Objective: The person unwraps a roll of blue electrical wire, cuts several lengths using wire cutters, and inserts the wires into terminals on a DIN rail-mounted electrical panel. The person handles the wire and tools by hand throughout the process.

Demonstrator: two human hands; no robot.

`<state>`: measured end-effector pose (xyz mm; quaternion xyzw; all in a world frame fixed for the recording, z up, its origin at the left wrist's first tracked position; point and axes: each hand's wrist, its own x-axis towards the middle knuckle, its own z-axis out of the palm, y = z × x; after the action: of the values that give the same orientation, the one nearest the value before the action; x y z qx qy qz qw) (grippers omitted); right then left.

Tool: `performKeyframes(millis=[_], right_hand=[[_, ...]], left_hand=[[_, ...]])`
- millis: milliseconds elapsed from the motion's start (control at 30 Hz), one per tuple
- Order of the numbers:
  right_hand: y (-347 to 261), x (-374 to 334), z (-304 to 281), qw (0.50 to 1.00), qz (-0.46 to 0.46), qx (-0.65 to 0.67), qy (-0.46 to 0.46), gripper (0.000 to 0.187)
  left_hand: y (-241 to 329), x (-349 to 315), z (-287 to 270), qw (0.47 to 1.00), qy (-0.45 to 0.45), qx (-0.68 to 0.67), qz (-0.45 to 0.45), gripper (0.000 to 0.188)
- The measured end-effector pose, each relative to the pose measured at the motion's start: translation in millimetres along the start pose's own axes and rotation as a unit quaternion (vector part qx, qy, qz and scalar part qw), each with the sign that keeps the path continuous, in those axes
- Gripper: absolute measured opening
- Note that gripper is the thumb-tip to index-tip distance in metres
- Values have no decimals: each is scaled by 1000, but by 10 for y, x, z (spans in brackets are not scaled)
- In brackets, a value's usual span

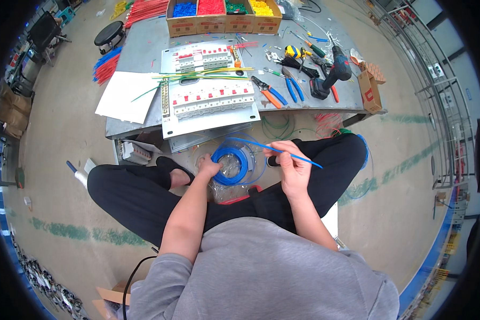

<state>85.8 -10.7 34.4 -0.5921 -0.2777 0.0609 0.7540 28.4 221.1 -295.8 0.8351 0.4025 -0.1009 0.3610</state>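
Observation:
A coil of blue wire lies between my knees, partly in clear plastic wrap. My left hand is closed on the coil's left rim. Above my right thigh, my right hand pinches a blue wire between thumb and fingers. One end of this wire sticks out past the hand to the right; its other side runs left above the coil. Beyond my hands, a metal panel with rows of white circuit breakers rests at the table's near edge. Green and yellow wires lie across it.
On the grey table are a cordless drill, blue-handled pliers, orange-and-blue wire strippers and a white sheet. Cardboard bins of coloured small parts stand at the back. A round stool is at far left.

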Motion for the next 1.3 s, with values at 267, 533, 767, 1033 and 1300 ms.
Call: performKeyframes(millis=[267, 533, 767, 1033, 1300], right_hand=[[-1351, 601, -202, 885, -442, -114, 91, 36], [-2134, 917, -698, 793, -287, -524, -120, 21], [-885, 923, -254, 911, 334, 22, -242, 27], [-14, 893, 168, 768, 452, 405, -206, 29], [-592, 1023, 62, 794, 363, 458, -166, 31]], left_hand=[[-160, 263, 161, 991, 0, -133, -22, 52], [198, 123, -4, 996, -41, -77, -22, 58], [1240, -830, -894, 942, -83, -49, 321, 68], [1636, -2300, -1281, 703, -330, -582, 240, 36], [1579, -2339, -1371, 859, -109, -332, 374, 40]])
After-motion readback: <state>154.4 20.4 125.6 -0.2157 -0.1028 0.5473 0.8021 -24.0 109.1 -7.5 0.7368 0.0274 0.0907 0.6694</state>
